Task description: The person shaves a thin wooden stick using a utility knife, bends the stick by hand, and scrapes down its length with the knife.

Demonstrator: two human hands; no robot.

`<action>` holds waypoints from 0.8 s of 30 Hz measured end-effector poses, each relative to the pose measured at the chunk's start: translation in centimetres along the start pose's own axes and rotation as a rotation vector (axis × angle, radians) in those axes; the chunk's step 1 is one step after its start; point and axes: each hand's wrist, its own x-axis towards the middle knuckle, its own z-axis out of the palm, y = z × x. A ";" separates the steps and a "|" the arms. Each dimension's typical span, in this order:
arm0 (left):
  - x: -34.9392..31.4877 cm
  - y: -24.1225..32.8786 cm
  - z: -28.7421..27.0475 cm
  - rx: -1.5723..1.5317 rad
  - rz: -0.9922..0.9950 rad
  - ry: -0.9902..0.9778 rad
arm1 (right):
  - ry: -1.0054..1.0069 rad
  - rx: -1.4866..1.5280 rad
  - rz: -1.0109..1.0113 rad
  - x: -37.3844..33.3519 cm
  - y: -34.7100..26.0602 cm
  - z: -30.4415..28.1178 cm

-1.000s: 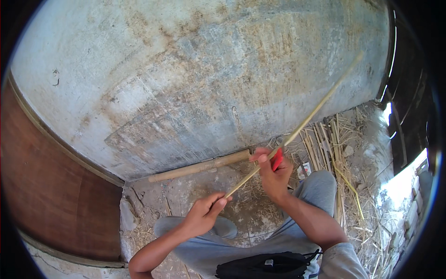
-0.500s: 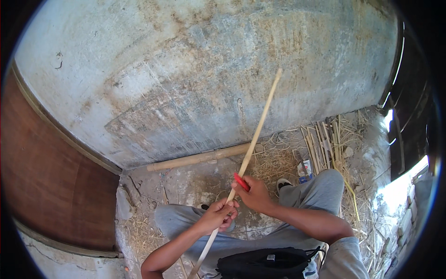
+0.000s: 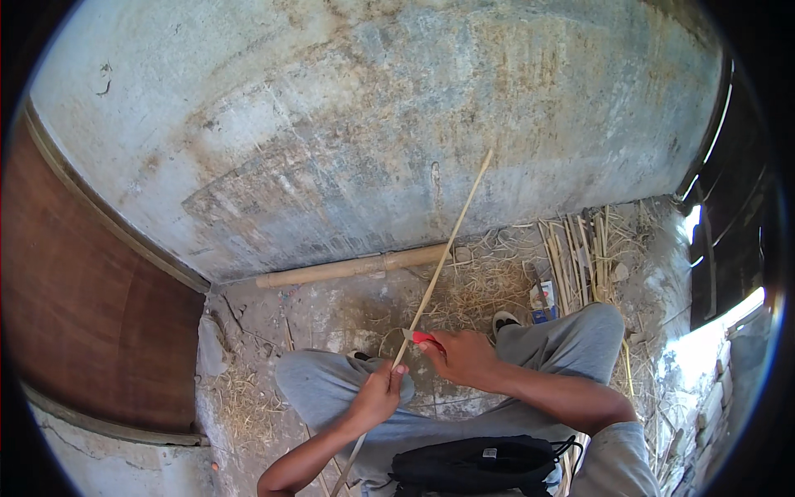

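Observation:
A long, thin bamboo strip [image 3: 448, 248] runs slantwise from my lap up toward the wall. My left hand [image 3: 379, 398] is closed round it, thumb pressed on top, just below the middle. My right hand [image 3: 464, 359] grips a red-handled knife [image 3: 425, 338]. Its short pale blade lies against the strip, a little above the left hand. Part of the handle is hidden in the right fingers. The lower end of the strip passes beside my left forearm.
A thick bamboo pole [image 3: 352, 268] lies along the wall's foot. Split bamboo sticks [image 3: 577, 257] are heaped at the right, near shavings [image 3: 487, 290] and a blue-and-white packet [image 3: 542, 302]. A black bag [image 3: 476, 464] rests on my lap; a brown panel [image 3: 99, 306] stands left.
The strip has turned, showing a narrower side, and its far tip has dropped lower. The knife's blade now shows against it. My left hand has shifted slightly down and left.

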 end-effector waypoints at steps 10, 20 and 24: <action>-0.8 -1.6 0.1 -0.117 -0.027 0.012 | 0.008 -0.113 -0.068 0.7 0.6 1.8; -1.0 -3.2 0.5 -0.306 -0.049 -0.005 | 0.088 -0.178 -0.086 1.9 0.5 1.4; -1.1 -2.5 0.2 -0.360 -0.095 -0.047 | 0.069 -0.223 -0.071 2.0 0.4 1.0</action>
